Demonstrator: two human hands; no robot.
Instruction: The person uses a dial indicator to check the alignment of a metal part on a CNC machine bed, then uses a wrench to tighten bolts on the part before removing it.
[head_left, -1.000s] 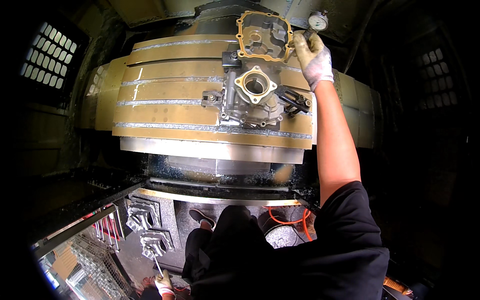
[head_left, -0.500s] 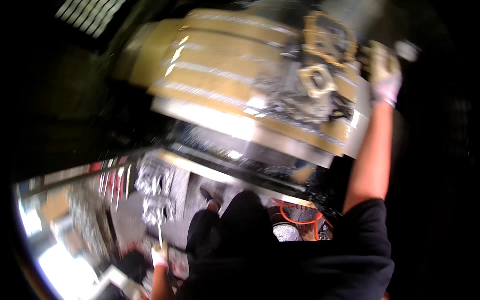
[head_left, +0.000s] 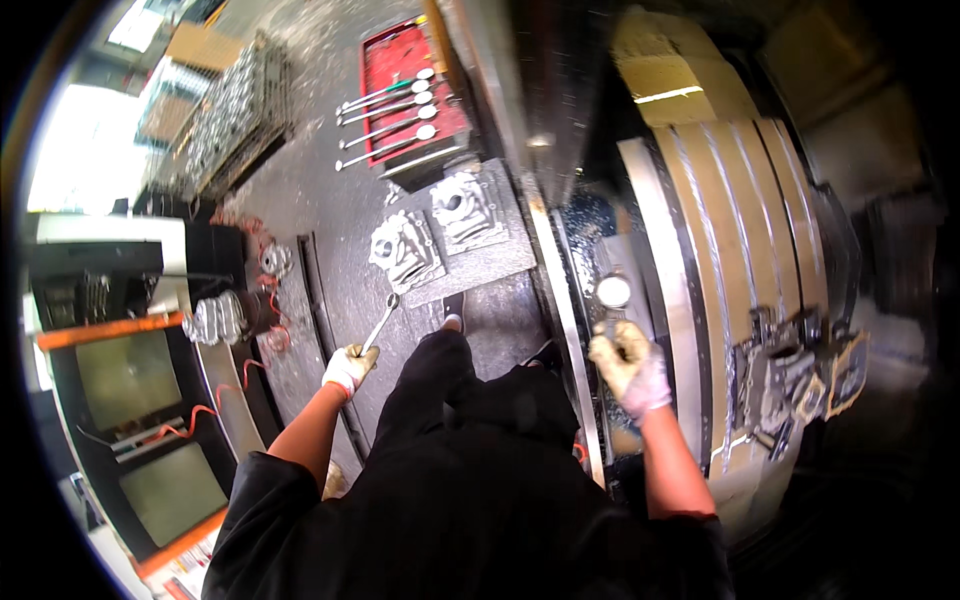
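My left hand [head_left: 352, 367], in a pale work glove, is closed around the shank of a ring-ended wrench [head_left: 380, 327]. The ring end points away from me, close to the metal castings. My right hand [head_left: 630, 368], gloved too, grips something with a round white face, which looks like a dial gauge [head_left: 613, 292]. It is over the near edge of the machine opening; the part inside my fingers is hidden. Two silver castings [head_left: 465, 208] lie side by side on a grey plate [head_left: 518, 250] ahead of me. Another casting [head_left: 775, 375] is mounted inside the machine at right.
A red-topped cart [head_left: 395, 62] at the far middle carries several long dial gauges [head_left: 400, 105]. Stacked castings [head_left: 235, 110] stand far left. At left is an orange-edged cabinet [head_left: 130, 385] with two windows, and a red hose [head_left: 235, 385]. The machine sill [head_left: 570, 330] runs along my right.
My view has swung left, away from the machine interior. My right hand has come back from beside the mounted casting toward the opening, with the round-faced object. My left hand still holds the wrench.
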